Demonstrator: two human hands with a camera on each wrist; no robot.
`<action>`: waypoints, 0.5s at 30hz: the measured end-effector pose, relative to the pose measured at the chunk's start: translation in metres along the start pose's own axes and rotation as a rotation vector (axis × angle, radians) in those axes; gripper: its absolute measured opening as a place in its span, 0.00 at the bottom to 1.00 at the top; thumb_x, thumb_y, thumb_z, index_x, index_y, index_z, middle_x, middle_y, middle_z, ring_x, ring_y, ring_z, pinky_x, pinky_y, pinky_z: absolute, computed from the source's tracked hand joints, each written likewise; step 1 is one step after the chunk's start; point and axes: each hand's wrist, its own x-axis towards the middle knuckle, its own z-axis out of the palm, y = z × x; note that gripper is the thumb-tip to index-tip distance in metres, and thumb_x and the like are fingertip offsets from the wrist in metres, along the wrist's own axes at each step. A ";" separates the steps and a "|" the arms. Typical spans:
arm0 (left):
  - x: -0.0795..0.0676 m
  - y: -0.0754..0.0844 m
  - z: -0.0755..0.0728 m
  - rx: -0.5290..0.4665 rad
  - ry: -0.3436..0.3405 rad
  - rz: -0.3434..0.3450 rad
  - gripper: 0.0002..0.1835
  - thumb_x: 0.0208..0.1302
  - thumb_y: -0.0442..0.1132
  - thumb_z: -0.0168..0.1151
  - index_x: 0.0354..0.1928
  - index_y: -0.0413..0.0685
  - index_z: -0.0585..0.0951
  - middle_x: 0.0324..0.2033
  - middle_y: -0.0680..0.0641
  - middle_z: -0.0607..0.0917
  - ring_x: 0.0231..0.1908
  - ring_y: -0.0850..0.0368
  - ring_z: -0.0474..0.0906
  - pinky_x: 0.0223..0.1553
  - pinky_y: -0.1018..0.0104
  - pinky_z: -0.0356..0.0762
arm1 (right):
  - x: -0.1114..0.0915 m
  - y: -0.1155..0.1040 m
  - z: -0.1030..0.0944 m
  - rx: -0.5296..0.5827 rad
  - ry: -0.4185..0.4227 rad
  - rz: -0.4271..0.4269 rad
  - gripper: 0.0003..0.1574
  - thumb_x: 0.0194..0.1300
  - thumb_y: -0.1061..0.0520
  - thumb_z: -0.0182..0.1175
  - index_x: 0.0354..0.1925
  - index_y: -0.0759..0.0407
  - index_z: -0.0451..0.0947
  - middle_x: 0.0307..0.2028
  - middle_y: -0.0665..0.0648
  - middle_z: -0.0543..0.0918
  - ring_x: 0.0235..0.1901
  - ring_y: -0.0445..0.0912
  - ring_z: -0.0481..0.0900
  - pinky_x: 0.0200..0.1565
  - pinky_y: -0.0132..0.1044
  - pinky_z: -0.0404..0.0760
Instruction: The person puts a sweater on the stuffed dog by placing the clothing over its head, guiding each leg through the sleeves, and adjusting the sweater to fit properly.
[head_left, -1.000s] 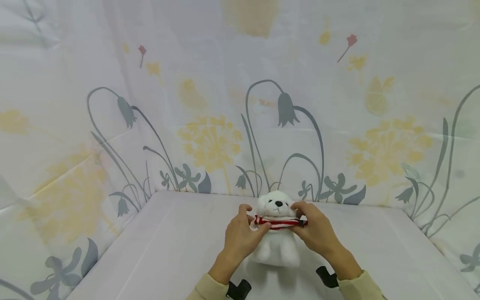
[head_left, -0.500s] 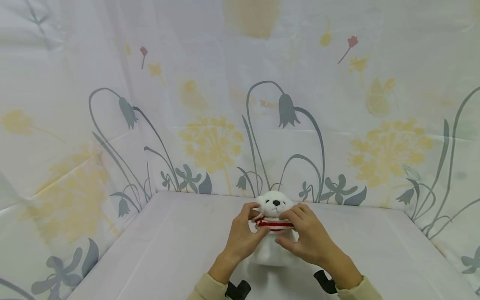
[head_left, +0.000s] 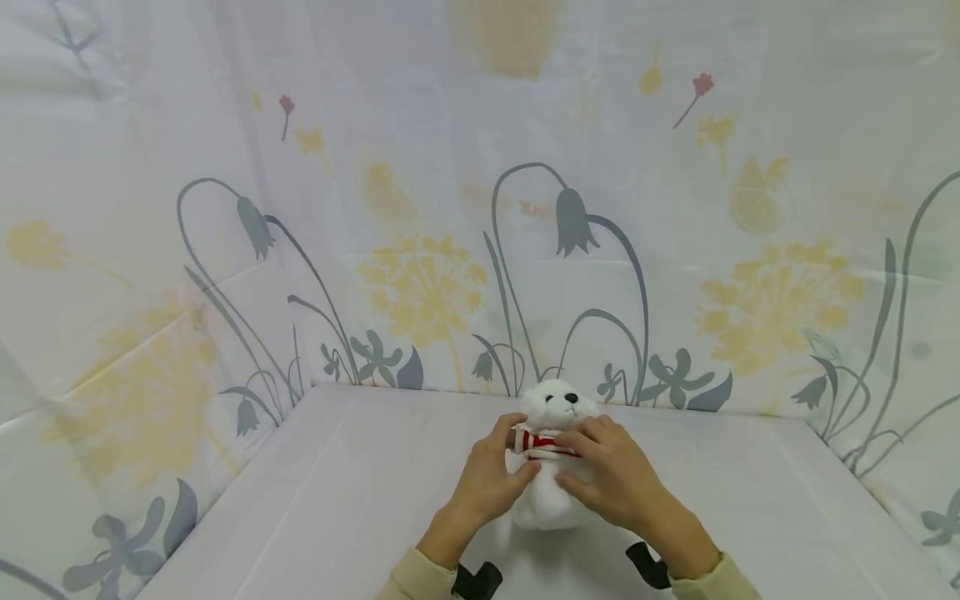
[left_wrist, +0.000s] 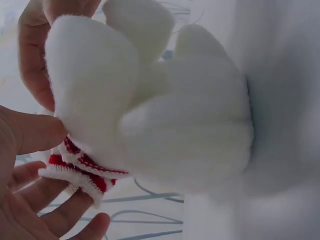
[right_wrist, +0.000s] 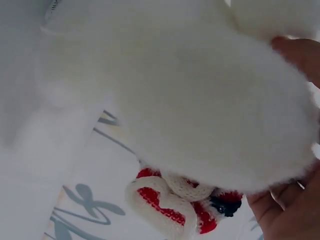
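Observation:
A white plush bear (head_left: 551, 500) sits upright near the back of the table, its face turned toward the right. Round its neck runs a red-and-white knitted scarf (head_left: 537, 442), with a small dark piece (right_wrist: 225, 205) on it in the right wrist view. My left hand (head_left: 483, 475) holds the scarf at the bear's left-hand side, thumb in front and fingers behind. My right hand (head_left: 626, 475) grips the other side of the bear, fingers over the chest and thumb lower down. That hand hides part of the scarf and body.
The bear sits on a white-covered table (head_left: 360, 500). Behind it rises a white cloth (head_left: 435, 192) printed with grey and yellow flowers. Black wrist mounts (head_left: 477, 580) stick out near both beige sleeves (head_left: 416, 575).
The bear has turned so its face points right. My right hand has let go of the scarf's dark end and moved in over the bear's chest. My left hand has stayed nearly in place.

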 end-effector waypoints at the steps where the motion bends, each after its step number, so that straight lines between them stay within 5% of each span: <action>1: 0.000 0.000 0.000 -0.001 -0.012 0.007 0.30 0.56 0.35 0.67 0.60 0.46 0.68 0.35 0.50 0.82 0.39 0.56 0.78 0.44 0.60 0.74 | 0.000 0.000 0.000 0.021 -0.004 -0.014 0.24 0.42 0.52 0.76 0.40 0.50 0.80 0.36 0.44 0.75 0.38 0.41 0.70 0.39 0.39 0.73; 9: 0.001 0.000 0.001 -0.027 -0.072 0.071 0.33 0.56 0.32 0.67 0.64 0.49 0.67 0.42 0.49 0.80 0.44 0.57 0.77 0.49 0.59 0.74 | 0.000 0.000 -0.002 0.158 -0.057 -0.052 0.23 0.42 0.63 0.75 0.38 0.51 0.79 0.34 0.43 0.76 0.39 0.38 0.69 0.39 0.35 0.74; 15: 0.001 -0.001 0.001 -0.042 -0.095 0.072 0.31 0.56 0.33 0.67 0.62 0.47 0.67 0.48 0.49 0.80 0.50 0.57 0.75 0.53 0.57 0.72 | -0.001 -0.003 -0.009 0.193 -0.153 -0.010 0.17 0.48 0.54 0.72 0.38 0.47 0.78 0.39 0.40 0.78 0.47 0.40 0.72 0.46 0.41 0.75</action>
